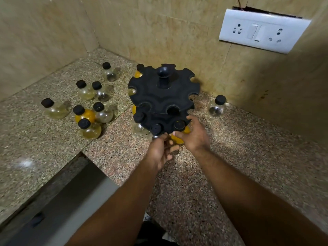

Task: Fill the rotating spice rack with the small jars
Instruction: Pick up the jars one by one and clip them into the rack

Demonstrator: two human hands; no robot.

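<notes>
Granite counter [230, 157]: eight loose jars [85, 93], one rack [162, 98].

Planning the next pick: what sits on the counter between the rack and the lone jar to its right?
Nothing: in the head view, bare granite counter separates the rack from the lone jar.

Both bare forearms reach forward and converge. The left hand [160, 150] is cupped, palm turned inward, fingers [171, 148] curled loosely. The right hand [194, 135] lies palm down, its fingers spread and bent forward, thumb pointing toward the left hand.
</notes>
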